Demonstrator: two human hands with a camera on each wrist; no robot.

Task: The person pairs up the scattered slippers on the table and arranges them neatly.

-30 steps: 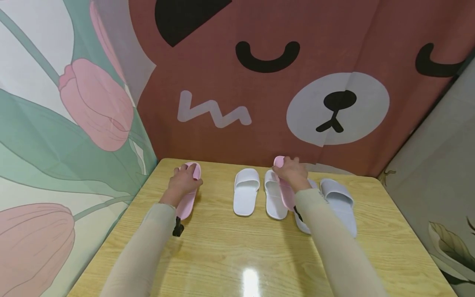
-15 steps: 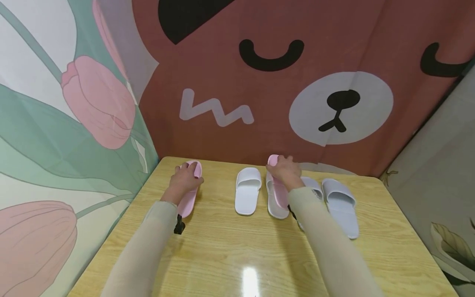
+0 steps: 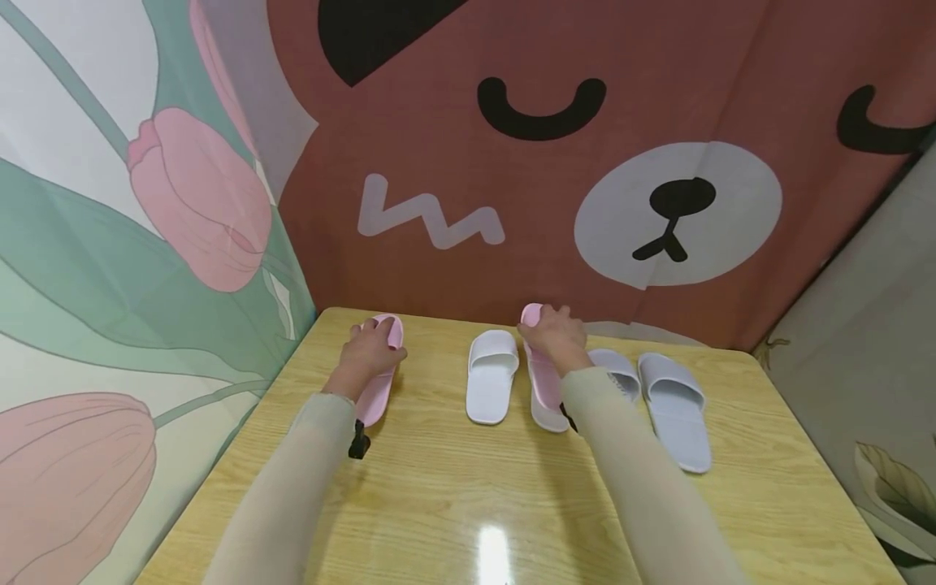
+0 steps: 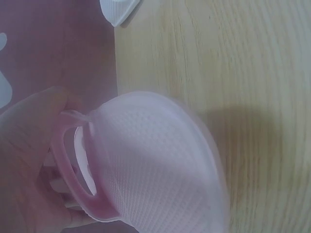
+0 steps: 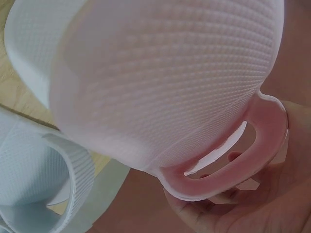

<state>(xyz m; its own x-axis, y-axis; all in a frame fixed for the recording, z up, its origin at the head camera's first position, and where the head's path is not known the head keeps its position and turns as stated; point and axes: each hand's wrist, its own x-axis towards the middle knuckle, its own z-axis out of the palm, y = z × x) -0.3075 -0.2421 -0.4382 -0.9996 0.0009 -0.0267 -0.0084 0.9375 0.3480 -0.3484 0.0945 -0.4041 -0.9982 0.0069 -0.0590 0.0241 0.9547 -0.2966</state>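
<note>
My left hand [image 3: 368, 349] grips a pink slipper [image 3: 376, 402] by its strap near the table's back left. In the left wrist view its textured sole bed [image 4: 155, 160] tilts above the wood. My right hand [image 3: 557, 337] holds a second pink slipper [image 3: 543, 375], with fingers round the strap in the right wrist view. This one overlaps a white slipper [image 3: 550, 419], whose front is mostly hidden. Left of that lies another white slipper [image 3: 490, 386], toe to the back.
To the right of the right hand are two pale grey slippers, one partly behind the sleeve [image 3: 617, 370] and one fully showing [image 3: 676, 410]. The wooden table [image 3: 439, 487] meets a brown bear-print curtain [image 3: 439, 284] at the back. A tulip-print curtain [image 3: 205, 203] hangs on the left.
My right hand has moved left with its pink slipper, from between the white and grey slippers to over the white one. My left hand has hardly moved.
</note>
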